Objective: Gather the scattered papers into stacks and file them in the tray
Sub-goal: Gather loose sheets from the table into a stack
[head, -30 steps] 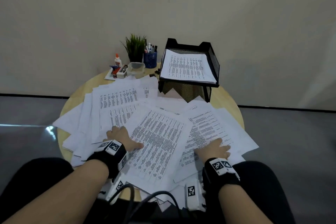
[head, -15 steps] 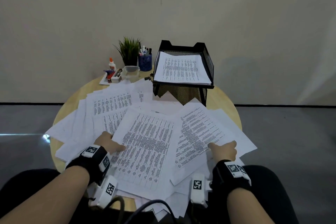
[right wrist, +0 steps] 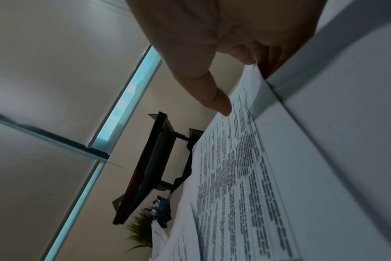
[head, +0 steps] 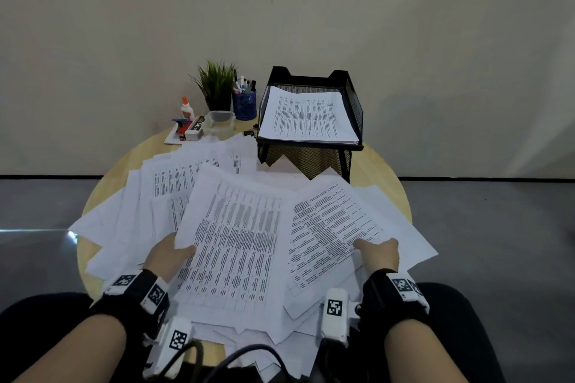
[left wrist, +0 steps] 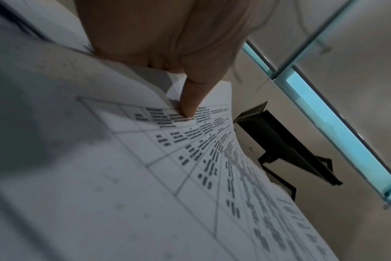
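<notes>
Both hands are on the heap of loose white printed sheets (head: 236, 246) covering the round light-wood tabletop (head: 381, 171). The left hand (head: 168, 255) pinches the left edge of the top table-printed sheet; the left wrist view shows its thumb (left wrist: 190, 104) pressed on the print with the other fingers out of sight under the paper, so it grips that sheet or a few under it, count unclear. The right hand (head: 378, 253) holds the right edge of the neighbouring angled sheet (head: 329, 227), thumb (right wrist: 214, 98) on top, fingers tucked beneath. The sheets between the hands look slightly raised and curved; I can't tell if they're fully off the pile. Ahead of the right hand, well beyond its fingertips, stands the black wire-mesh tiered paper tray (head: 354, 106), its top tier already carrying a squared stack of printed pages (head: 308, 115), so some filing looks done. Most is left: many sheets fan out left of the left hand and under both wrists, some overhanging the near edge. Judged step: pulling a bunch together, not yet squared. Far ahead of the left hand sit a small green potted plant (head: 217, 84), a blue mesh pen cup (head: 244, 102), a white glue bottle (head: 186, 107) and a clear plastic box (head: 219, 120).
</notes>
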The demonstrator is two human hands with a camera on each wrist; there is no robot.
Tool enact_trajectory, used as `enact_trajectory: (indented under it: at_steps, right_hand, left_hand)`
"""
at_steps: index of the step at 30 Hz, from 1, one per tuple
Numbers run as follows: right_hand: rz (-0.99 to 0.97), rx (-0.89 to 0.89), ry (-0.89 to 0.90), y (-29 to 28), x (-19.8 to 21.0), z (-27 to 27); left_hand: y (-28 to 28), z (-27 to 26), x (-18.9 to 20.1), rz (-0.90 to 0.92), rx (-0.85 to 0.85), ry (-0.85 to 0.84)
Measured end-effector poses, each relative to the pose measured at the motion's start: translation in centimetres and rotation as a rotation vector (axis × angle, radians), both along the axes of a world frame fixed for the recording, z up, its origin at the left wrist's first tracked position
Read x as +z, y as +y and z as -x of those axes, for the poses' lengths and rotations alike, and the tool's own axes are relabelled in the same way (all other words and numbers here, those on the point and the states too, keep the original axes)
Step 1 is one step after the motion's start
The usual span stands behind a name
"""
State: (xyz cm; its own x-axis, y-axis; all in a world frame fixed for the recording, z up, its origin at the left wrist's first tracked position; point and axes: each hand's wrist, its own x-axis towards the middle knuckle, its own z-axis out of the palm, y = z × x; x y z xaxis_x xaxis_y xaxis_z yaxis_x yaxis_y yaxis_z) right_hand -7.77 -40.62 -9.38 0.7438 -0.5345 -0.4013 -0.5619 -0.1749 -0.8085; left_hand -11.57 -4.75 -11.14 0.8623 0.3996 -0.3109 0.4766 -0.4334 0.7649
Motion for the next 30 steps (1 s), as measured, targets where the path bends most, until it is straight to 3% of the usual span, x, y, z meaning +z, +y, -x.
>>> enact_trajectory:
  at_steps: [5,9,13,17,21,30]
  right_hand:
    - [-0.011,-0.069,-0.215,0.3,0.9,0.4]
    - [0.02,0.155,-0.273,2.3,1.2,1.3]
    - [0.051,0.288,-0.201,3.1,1.1,1.8]
    - [0.069,0.147,-0.244,2.3,1.4,1.7]
    - [0.029,0.121,-0.289,1.0,2.7,2.1]
    - [-0.345,-0.04,-0.435,-2.7,5.8,3.0]
  left_hand:
    - [1.8,0.2,-0.6,0.002,0.133,-0.097]
    - [2.9,0.7,-1.6,0.072,0.227,-0.129]
    - [3.1,0.8,-1.7,0.171,0.258,-0.134]
    - [3.1,1.0,-1.4,0.198,0.255,-0.123]
    - [2.9,1.3,-1.0,0.177,0.268,-0.135]
    - [2.4,1.8,0.0,0.124,0.392,-0.199]
